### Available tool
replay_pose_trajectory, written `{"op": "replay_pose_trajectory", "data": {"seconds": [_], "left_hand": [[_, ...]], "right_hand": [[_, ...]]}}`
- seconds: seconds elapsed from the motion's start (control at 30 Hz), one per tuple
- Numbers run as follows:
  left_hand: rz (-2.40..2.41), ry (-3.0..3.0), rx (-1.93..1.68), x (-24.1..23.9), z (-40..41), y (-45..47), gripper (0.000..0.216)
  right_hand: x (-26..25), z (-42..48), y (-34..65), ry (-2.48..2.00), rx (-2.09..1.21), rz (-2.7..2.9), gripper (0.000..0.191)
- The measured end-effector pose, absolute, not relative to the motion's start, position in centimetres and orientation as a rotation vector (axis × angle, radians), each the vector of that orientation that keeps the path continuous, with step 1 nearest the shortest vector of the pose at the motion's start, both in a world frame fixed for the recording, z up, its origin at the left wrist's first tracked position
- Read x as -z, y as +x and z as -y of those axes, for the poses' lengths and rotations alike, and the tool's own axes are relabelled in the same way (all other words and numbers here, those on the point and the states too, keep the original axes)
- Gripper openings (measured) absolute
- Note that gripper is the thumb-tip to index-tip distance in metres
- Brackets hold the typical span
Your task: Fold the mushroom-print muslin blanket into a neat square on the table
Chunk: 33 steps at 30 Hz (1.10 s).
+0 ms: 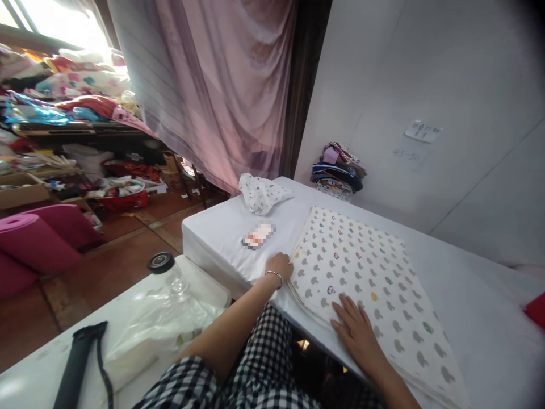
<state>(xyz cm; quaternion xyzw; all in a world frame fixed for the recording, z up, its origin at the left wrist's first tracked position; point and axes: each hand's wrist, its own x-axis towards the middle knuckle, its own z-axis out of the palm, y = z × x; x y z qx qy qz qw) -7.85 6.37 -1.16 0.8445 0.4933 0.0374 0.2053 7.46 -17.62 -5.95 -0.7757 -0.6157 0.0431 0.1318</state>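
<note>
A folded white cloth point(357, 267) printed with grey and a few coloured mushroom-like shapes lies flat on the white-covered bed or table. At its left edge my left hand point(279, 267), with a bracelet at the wrist, is closed on the cloth's border; the fingertips are partly hidden. My right hand point(356, 331) rests palm down near the front edge of the same cloth, fingers spread. Beyond my left hand lies a small blurred-out item point(259, 236). Behind that sits a crumpled white cloth point(261, 194) with a small dark print.
On a white table point(25, 363) at the left are a black-lidded clear jar point(162, 262), a clear plastic bag point(162, 318) and a black folded umbrella-like item point(79, 363). Folded fabrics point(336, 170) are stacked by the wall. Pink rolled mats point(34, 244) and a pink curtain point(230, 85) stand leftward.
</note>
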Motion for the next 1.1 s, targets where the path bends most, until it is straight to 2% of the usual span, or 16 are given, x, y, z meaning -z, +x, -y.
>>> {"op": "replay_pose_trajectory", "data": {"seconds": [0.17, 0.4, 0.8, 1.1], "left_hand": [[-1.366, 2.350, -0.057, 0.9, -7.0, -7.9, 0.027], [-1.379, 2.289, -0.053, 0.1, -9.5, -4.4, 0.041], [-1.466, 2.211, -0.115, 1.1, -11.6, -1.1, 0.030], [-1.473, 2.224, -0.183, 1.4, -11.8, -0.7, 0.035]], "right_hand": [[5.9, 17.8, 7.9, -2.236, -0.241, 1.755, 0.049], [6.5, 17.6, 7.5, -2.227, -0.110, 1.760, 0.047], [6.4, 17.7, 7.2, -2.235, 0.011, 1.799, 0.045], [6.9, 17.7, 7.2, -2.217, 0.064, 1.812, 0.045]]}}
